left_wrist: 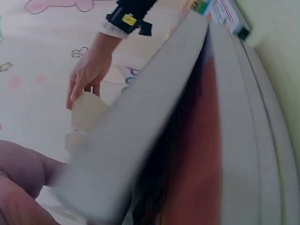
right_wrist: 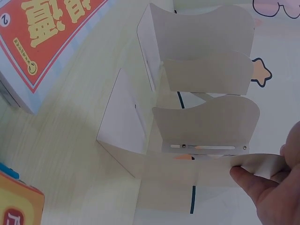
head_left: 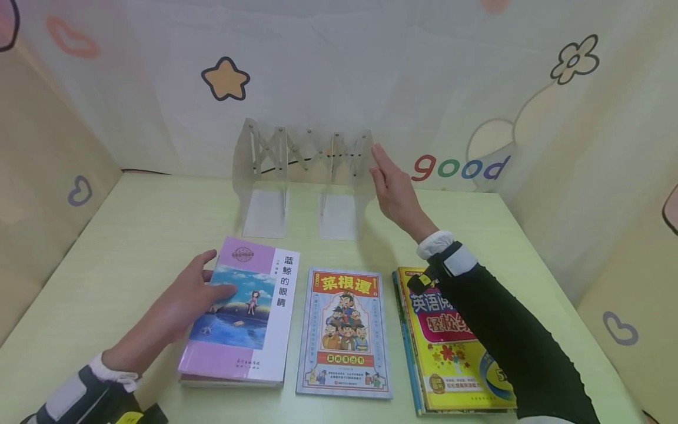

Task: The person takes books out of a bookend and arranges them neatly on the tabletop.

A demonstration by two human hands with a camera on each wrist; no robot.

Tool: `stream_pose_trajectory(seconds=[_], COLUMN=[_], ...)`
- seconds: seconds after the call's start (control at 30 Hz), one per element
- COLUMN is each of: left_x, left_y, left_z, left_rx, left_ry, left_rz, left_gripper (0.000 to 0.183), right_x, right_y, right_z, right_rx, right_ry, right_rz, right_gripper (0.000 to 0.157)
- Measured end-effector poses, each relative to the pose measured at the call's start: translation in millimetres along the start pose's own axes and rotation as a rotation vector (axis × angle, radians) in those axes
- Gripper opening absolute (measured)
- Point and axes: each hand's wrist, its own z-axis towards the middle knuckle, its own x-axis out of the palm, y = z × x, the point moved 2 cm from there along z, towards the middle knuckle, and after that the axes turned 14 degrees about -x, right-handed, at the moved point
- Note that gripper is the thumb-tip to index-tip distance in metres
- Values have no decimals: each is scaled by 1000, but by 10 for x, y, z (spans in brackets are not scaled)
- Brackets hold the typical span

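Observation:
My left hand (head_left: pixel 182 300) grips the left edge of a pink-and-white book (head_left: pixel 283 318), thumb on the cover picture. In the left wrist view that top book (left_wrist: pixel 136 126) tilts up, with a dark gap between it and the books beneath. My right hand (head_left: pixel 399 200) is at the right end of a white expandable book rack (head_left: pixel 265 215) standing at the table's back. Thumb and fingers of the right hand (right_wrist: pixel 281 192) pinch the rack's end plate in the right wrist view. Upright dividers and crossed linkage bars make up the rack (right_wrist: pixel 206 124).
A light blue book (head_left: pixel 344 330) with cartoon figures lies at the front middle of the table (head_left: pixel 175 206). To its right is a stack with a yellow book (head_left: pixel 455 359) on top, partly under my right sleeve. A patterned curtain (head_left: pixel 344 70) hangs behind.

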Motion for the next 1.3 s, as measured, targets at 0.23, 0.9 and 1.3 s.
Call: stream_pose_trajectory(seconds=[0.23, 0.9, 1.3], left_x=[-49, -91, -127], left_y=[2, -11, -5], left_z=[3, -30, -36], left_rx=[82, 96, 85], left_ry=[-167, -204, -182], left_rz=[299, 434, 453], left_gripper=[85, 77, 79], right_x=[11, 10, 18], right_y=[-17, -14, -37], right_z=[-3, -7, -3], right_rx=[-5, -3, 6], right_ry=[2, 11, 13], right_rz=[-5, -13, -19], right_gripper=[53, 55, 56])
